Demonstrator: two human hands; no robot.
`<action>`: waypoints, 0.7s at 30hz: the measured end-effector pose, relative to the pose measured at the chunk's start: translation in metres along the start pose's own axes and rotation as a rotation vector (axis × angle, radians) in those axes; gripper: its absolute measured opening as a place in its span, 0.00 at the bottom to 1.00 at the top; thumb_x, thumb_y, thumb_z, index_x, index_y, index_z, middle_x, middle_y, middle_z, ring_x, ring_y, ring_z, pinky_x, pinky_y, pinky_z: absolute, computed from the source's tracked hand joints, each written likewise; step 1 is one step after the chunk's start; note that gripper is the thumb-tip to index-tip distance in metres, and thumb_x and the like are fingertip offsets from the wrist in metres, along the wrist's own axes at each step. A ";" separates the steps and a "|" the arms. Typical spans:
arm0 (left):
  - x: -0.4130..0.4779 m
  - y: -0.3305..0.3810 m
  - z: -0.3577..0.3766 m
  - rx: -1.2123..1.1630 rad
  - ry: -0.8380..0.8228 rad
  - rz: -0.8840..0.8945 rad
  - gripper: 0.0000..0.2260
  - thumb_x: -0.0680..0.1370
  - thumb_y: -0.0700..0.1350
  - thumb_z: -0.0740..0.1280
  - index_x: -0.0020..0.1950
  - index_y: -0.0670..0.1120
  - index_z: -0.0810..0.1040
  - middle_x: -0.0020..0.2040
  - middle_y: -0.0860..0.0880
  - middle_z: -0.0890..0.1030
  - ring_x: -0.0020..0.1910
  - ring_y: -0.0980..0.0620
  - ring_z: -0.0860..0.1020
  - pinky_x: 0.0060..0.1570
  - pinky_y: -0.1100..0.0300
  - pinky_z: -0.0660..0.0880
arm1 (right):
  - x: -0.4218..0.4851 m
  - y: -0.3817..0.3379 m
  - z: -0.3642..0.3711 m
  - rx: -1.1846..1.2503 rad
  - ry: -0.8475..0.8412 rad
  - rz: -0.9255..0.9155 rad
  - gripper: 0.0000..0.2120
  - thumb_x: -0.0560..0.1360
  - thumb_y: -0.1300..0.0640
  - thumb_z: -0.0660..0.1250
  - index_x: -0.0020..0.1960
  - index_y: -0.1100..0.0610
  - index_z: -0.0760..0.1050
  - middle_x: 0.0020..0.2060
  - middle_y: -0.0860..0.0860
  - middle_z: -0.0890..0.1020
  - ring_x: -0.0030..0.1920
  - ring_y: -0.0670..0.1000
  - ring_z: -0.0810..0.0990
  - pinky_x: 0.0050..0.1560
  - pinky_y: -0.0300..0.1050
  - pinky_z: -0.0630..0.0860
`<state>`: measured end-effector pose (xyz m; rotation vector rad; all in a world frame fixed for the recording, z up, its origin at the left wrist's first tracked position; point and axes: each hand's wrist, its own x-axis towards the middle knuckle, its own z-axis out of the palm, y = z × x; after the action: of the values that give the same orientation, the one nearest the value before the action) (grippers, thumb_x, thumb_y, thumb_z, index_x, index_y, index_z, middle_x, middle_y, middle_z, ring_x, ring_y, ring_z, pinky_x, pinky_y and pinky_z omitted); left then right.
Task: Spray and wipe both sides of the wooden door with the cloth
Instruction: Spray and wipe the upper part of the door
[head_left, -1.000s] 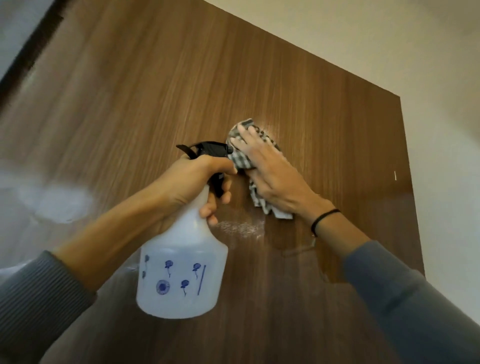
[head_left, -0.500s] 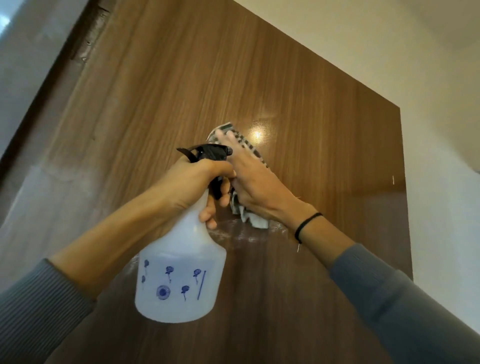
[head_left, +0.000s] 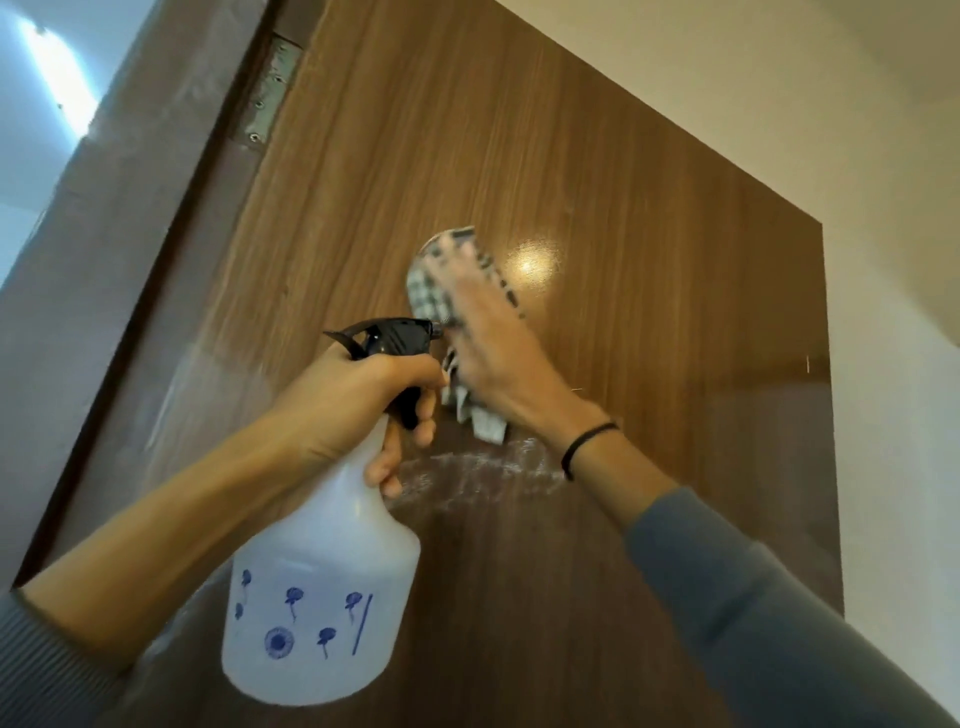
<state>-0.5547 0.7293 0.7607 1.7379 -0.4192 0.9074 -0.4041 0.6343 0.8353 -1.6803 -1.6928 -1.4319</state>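
Observation:
The wooden door (head_left: 649, 270) fills the view, seen from below. My right hand (head_left: 498, 353) presses a grey checked cloth (head_left: 436, 291) flat against the door near its upper middle, fingers straight and blurred by motion. My left hand (head_left: 353, 395) grips the neck of a white spray bottle (head_left: 322, 587) with a black trigger head, held just left of the cloth. A streak of white spray foam (head_left: 478, 473) lies on the door below the cloth.
A metal hinge (head_left: 267, 88) joins the door to the dark frame (head_left: 104, 291) at upper left. A pale wall (head_left: 893, 415) runs along the door's right edge. A light glare spot (head_left: 532, 265) shines on the door beside the cloth.
My right hand with the cloth has slid up and to the left across the door. The view has shifted right, so the hinge now shows. The bottle has stayed about where it was.

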 end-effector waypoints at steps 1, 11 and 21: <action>-0.005 -0.003 0.000 -0.002 0.013 -0.003 0.14 0.80 0.42 0.66 0.37 0.36 0.74 0.34 0.35 0.77 0.15 0.48 0.66 0.22 0.56 0.74 | -0.010 -0.005 0.006 -0.015 -0.043 -0.074 0.32 0.80 0.69 0.56 0.82 0.56 0.54 0.82 0.52 0.50 0.82 0.51 0.43 0.80 0.62 0.50; -0.111 -0.048 -0.011 -0.049 0.234 -0.159 0.13 0.81 0.44 0.66 0.38 0.38 0.76 0.35 0.40 0.80 0.16 0.48 0.66 0.23 0.56 0.74 | -0.048 -0.031 -0.011 0.354 0.106 0.287 0.27 0.86 0.60 0.56 0.82 0.51 0.54 0.82 0.47 0.53 0.73 0.27 0.48 0.70 0.23 0.50; -0.138 -0.064 -0.035 -0.077 0.446 -0.292 0.17 0.79 0.42 0.69 0.31 0.43 0.72 0.26 0.43 0.71 0.15 0.49 0.62 0.23 0.57 0.70 | -0.051 -0.074 0.015 0.375 0.141 0.153 0.27 0.84 0.64 0.56 0.82 0.56 0.55 0.82 0.52 0.52 0.82 0.49 0.48 0.81 0.43 0.50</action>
<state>-0.6139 0.7635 0.6200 1.4259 0.0906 1.0130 -0.4529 0.6356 0.7586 -1.4330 -1.5987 -1.0573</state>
